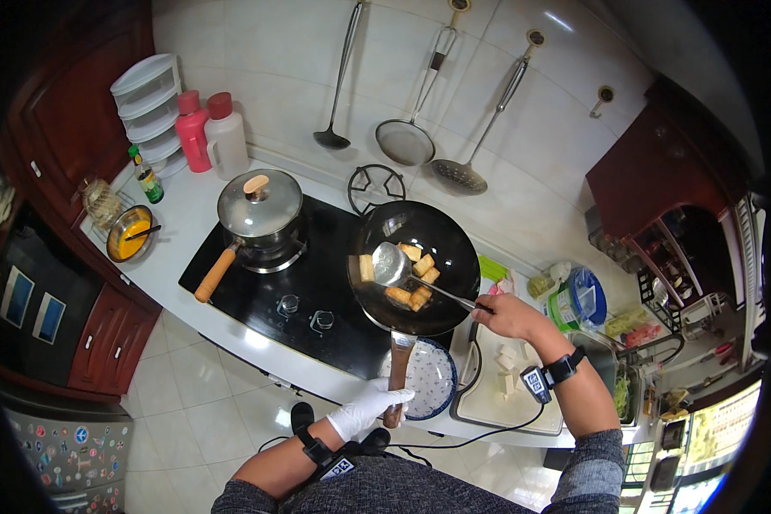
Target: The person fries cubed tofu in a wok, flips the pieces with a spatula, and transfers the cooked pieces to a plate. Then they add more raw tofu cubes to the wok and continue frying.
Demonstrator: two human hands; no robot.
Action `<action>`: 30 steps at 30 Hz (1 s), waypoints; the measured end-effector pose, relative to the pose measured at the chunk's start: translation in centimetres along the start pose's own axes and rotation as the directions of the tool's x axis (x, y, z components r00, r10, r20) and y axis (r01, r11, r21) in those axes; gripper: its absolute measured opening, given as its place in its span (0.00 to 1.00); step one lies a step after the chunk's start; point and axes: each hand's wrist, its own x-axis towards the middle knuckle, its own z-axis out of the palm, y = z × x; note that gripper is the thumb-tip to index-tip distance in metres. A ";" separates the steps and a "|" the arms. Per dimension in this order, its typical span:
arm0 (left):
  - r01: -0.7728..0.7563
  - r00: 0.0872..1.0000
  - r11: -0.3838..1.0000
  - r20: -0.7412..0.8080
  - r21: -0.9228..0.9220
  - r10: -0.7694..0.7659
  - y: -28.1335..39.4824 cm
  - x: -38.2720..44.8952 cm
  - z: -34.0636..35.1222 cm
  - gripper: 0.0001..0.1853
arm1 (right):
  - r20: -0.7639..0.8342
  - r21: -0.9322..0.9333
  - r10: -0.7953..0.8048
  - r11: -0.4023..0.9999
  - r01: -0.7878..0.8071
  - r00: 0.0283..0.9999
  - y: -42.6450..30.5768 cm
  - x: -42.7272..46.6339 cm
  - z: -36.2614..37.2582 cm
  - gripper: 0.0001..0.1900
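Observation:
My left hand, in a white glove, grips the wooden handle of a black wok on the right side of the hob. Bare, my right hand holds a metal spatula by its handle, with the blade inside the wok. Several golden-brown fried tofu pieces lie around the blade, and one paler piece rests at its left, high on the wok's side. White tofu cubes sit on a cutting board below my right forearm. A blue-rimmed patterned plate lies partly under the wok handle.
A lidded saucepan with a wooden handle stands on the left burner of the black glass hob. Far left are a bowl of orange-yellow liquid, a green-capped bottle and jugs. A ladle, strainer and skimmer hang above. A sink is at right.

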 end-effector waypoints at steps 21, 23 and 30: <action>0.003 1.000 1.000 -0.008 -0.018 -0.003 -0.4 0.2 -0.2 0.10 | 0.350 0.541 0.173 0.765 -0.350 0.921 1.7 1.6 3.4 0.15; -0.005 1.000 1.000 0.001 -0.020 0.005 -0.5 0.3 -0.3 0.10 | 0.375 0.560 0.163 0.745 -0.363 0.912 1.4 1.6 2.7 0.16; -0.004 1.000 0.999 -0.014 -0.035 0.004 -0.2 0.2 0.2 0.11 | 0.466 0.592 0.167 0.672 -0.446 0.869 -1.0 2.2 -1.1 0.20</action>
